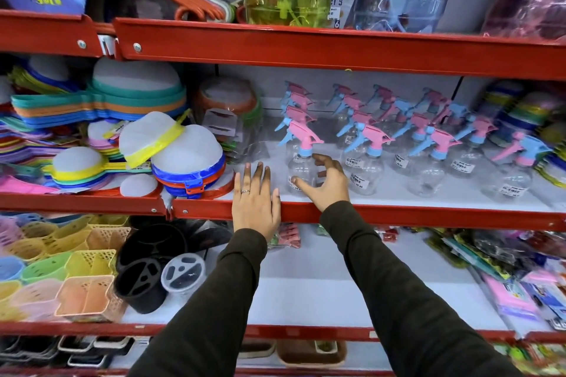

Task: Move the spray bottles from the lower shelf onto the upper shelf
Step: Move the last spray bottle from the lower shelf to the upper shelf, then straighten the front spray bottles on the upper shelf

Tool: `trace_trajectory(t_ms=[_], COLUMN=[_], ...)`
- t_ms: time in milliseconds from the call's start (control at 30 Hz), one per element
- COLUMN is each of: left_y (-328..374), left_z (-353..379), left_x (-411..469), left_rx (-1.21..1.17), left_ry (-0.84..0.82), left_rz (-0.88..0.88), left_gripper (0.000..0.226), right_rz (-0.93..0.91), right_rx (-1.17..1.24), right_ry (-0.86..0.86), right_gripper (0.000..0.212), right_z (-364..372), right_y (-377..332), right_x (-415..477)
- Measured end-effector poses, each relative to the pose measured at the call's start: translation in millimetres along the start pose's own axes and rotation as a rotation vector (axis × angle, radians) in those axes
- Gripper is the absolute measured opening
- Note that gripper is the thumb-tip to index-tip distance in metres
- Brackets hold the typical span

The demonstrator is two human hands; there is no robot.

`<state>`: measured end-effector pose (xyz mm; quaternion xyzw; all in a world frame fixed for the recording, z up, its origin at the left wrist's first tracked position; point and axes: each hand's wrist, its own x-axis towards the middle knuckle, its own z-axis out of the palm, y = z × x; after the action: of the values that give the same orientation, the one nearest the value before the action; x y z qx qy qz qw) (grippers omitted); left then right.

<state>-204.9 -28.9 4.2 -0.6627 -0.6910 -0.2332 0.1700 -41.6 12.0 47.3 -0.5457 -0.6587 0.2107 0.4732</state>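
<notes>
Far to the left of both hands, stacked sieves with coloured rims crowd the shelf; several are blurred and their handles overlap, so they cannot be counted. The left hand lies flat, palm down, over the red front edge of the middle shelf, fingers straight and close together, a ring on one; it grips nothing. Just to its right, the right hand is spread in a wide curve, thumb low and fingertips high, around the nearest spray bottle, a clear one with a pink-and-blue trigger. The thumb tip seems to touch its base, but whether the fingers touch cannot be told. Further right and behind stand the other spray bottles in rows; the rearmost are blurred and half hidden by those in front. Below the wrists, the white lower shelf is partly covered by dark sleeves.
</notes>
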Motion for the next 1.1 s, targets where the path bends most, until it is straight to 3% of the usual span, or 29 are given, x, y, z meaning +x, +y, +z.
trace_trajectory(t_ms=[533,700,800,967,1100], left_y=[4.1,16.8,27.8,40.0,40.2], left_z=[-11.6,-25.4,-29.9,-31.8,-34.2], left_x=[-0.3,16.8,32.4,40.7,38.9], left_rx=[-0.098,-0.304,-0.54,-0.855,-0.9], left_ry=[-0.09,-0.137,-0.327,-0.427,-0.415], left_rz=[-0.067,-0.149,-0.166,-0.272,-0.279], left_gripper=[0.067,0.062,0.062,0.048,0.053], right_rz=[0.092,0.11,0.108,0.17,0.167], right_rx=[0.077,0.087,0.068,0.037,0.008], right_ry=[-0.097,-0.018,0.039,-0.067,-0.108], right_gripper=[0.077,0.061,0.05,0.048,0.05], right_z=[-2.1,-7.8,-10.4,-5.2,-5.7], right_y=[-3.7,-8.1,-10.8,-8.6,-6.3], right_x=[-3.1,-8.8,-12.7,-14.9,-14.5])
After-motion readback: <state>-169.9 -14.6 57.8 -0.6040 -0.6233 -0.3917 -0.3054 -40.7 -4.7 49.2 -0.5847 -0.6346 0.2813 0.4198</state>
